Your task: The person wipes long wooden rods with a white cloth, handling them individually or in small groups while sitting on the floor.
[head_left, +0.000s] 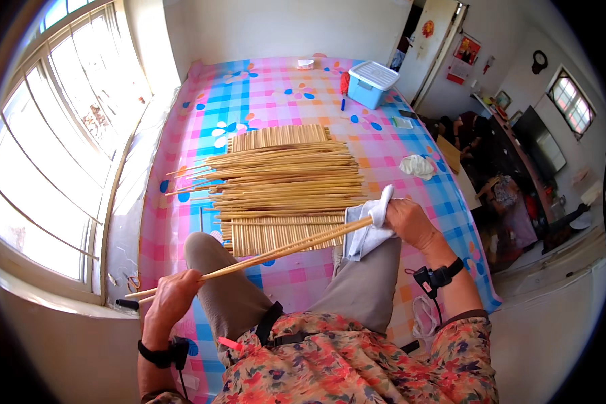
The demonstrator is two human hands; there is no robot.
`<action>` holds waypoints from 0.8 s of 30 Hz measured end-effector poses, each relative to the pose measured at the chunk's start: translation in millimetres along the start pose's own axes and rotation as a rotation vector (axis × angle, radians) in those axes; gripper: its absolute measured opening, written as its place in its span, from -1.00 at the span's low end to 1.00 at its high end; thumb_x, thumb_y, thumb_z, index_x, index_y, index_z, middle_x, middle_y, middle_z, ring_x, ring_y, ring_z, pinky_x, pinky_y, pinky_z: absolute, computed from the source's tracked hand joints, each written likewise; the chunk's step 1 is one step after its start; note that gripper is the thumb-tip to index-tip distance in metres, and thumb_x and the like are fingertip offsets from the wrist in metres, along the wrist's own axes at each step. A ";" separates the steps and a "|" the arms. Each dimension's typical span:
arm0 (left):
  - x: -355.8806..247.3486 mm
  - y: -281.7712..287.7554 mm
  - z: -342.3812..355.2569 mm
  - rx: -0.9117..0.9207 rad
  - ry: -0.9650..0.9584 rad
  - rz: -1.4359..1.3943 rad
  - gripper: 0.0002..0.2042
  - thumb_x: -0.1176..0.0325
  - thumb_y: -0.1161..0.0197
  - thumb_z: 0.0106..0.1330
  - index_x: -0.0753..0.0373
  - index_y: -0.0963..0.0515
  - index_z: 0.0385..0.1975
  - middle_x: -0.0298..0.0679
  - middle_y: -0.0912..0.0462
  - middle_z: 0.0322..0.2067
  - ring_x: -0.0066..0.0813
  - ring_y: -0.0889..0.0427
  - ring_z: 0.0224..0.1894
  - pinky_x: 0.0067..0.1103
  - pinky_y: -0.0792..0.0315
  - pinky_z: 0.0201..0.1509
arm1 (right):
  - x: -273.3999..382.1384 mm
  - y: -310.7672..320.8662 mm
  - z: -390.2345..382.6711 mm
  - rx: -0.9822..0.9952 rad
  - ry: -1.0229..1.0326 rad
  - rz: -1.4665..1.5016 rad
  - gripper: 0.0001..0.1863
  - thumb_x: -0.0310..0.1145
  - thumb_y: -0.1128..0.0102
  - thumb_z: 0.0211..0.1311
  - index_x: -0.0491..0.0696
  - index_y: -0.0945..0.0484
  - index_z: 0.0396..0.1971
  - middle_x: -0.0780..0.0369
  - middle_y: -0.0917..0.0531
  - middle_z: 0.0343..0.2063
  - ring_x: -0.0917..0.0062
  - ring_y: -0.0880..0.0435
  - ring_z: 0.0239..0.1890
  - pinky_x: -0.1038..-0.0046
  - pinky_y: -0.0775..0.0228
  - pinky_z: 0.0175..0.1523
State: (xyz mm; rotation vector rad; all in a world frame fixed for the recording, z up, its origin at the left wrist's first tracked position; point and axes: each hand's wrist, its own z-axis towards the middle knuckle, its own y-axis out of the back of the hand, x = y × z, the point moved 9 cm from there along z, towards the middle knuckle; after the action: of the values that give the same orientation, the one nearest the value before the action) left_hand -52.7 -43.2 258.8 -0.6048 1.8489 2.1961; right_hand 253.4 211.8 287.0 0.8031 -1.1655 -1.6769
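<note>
My left hand is closed round the lower left ends of a few long straw-coloured stalks, which slant up to the right across my lap. A black-tipped end sticks out beside that hand; what it belongs to is hidden. My right hand grips a white cloth folded round the upper ends of these stalks. Beyond them, a thick heap of loose stalks lies crosswise on a flat mat of stalks set side by side.
The mat rests on a checked, flowered sheet. A blue box with a pale lid, a crumpled white cloth and a tissue pack lie farther off. Scissors are on the left window sill. Another person is at the far right.
</note>
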 end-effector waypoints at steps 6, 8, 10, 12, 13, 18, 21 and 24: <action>86.8 11.9 -56.2 -0.190 0.529 -0.405 -0.94 0.53 -0.03 0.19 0.30 -0.38 -0.51 -0.25 -0.42 -0.71 -0.55 -0.37 -0.71 -0.61 -0.27 -0.66 | -93.7 15.5 -54.2 -0.531 -0.725 0.778 -0.76 -0.30 -0.01 0.22 -0.13 -0.45 -0.21 0.26 -0.59 -0.40 0.58 -0.54 -0.35 0.58 -0.35 -0.19; 71.3 -0.4 -35.8 -0.252 0.471 -0.722 -0.91 0.52 0.01 0.23 0.31 -0.36 -0.51 -0.31 -0.42 -0.70 -0.65 -0.39 -0.72 -0.71 -0.29 -0.69 | -69.7 -5.4 -42.3 -0.653 -0.796 1.382 -0.72 -0.24 0.09 0.29 -0.12 -0.44 -0.17 0.34 -0.54 -0.37 0.73 -0.46 -0.33 0.63 -0.33 -0.20; 39.2 -12.5 -10.7 -0.280 0.428 -0.915 -0.91 0.51 0.02 0.25 0.32 -0.36 -0.50 -0.30 -0.43 -0.69 -0.64 -0.41 -0.73 -0.72 -0.32 -0.68 | -40.5 -18.5 -24.5 -0.609 -0.762 1.489 -0.71 -0.24 0.13 0.31 -0.13 -0.43 -0.16 0.35 -0.53 -0.33 0.74 -0.46 -0.33 0.65 -0.33 -0.20; 11.9 -26.7 15.7 -0.228 0.363 -0.997 -0.91 0.50 0.03 0.26 0.33 -0.37 -0.48 -0.29 -0.45 -0.68 -0.60 -0.44 -0.74 -0.72 -0.34 -0.68 | -5.0 -27.3 -2.0 -0.592 -0.714 1.669 -0.69 -0.24 0.14 0.31 -0.13 -0.41 -0.11 0.36 -0.52 -0.33 0.75 -0.45 -0.33 0.65 -0.33 -0.21; -7.2 -34.0 31.1 -0.180 0.356 -1.037 -0.92 0.51 0.02 0.26 0.33 -0.37 -0.47 -0.29 -0.46 -0.68 -0.60 -0.44 -0.74 -0.72 -0.35 -0.68 | 16.0 -27.0 8.6 -0.490 -0.660 1.764 -0.68 -0.24 0.13 0.31 -0.13 -0.39 -0.09 0.35 -0.51 -0.32 0.75 -0.44 -0.31 0.66 -0.32 -0.20; -104.7 -79.6 76.8 0.130 0.204 -1.168 -0.92 0.48 0.01 0.27 0.31 -0.40 -0.43 -0.37 -0.41 -0.70 -0.69 -0.36 -0.75 -0.75 -0.22 -0.71 | 102.8 -52.8 40.7 -0.310 -0.651 1.825 -0.70 -0.27 0.09 0.27 -0.15 -0.38 -0.11 0.32 -0.47 -0.26 0.71 -0.42 -0.23 0.68 -0.28 -0.12; -126.6 -102.1 79.3 0.266 0.180 -1.236 -0.86 0.38 0.06 0.32 0.27 -0.43 -0.38 -0.40 -0.38 -0.71 -0.73 -0.28 -0.76 -0.79 -0.08 -0.74 | 124.4 -68.4 42.7 -0.313 -0.610 1.968 -0.75 -0.32 0.05 0.25 -0.16 -0.40 -0.18 0.34 -0.49 -0.32 0.74 -0.42 -0.27 0.67 -0.29 -0.17; -130.8 -109.7 77.3 0.384 0.252 -1.242 -0.82 0.33 0.08 0.33 0.28 -0.44 -0.35 -0.39 -0.40 -0.68 -0.71 -0.31 -0.73 -0.77 -0.15 -0.69 | 116.7 -78.6 38.1 -0.358 -0.741 2.007 -0.78 -0.32 0.06 0.25 -0.14 -0.43 -0.23 0.37 -0.49 -0.40 0.78 -0.43 -0.33 0.69 -0.29 -0.24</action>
State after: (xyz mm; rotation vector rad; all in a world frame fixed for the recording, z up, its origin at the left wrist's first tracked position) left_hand 95.9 66.8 228.1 -1.4478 1.2740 0.9574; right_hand 152.0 127.4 224.7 -1.1390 -1.1830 -0.2525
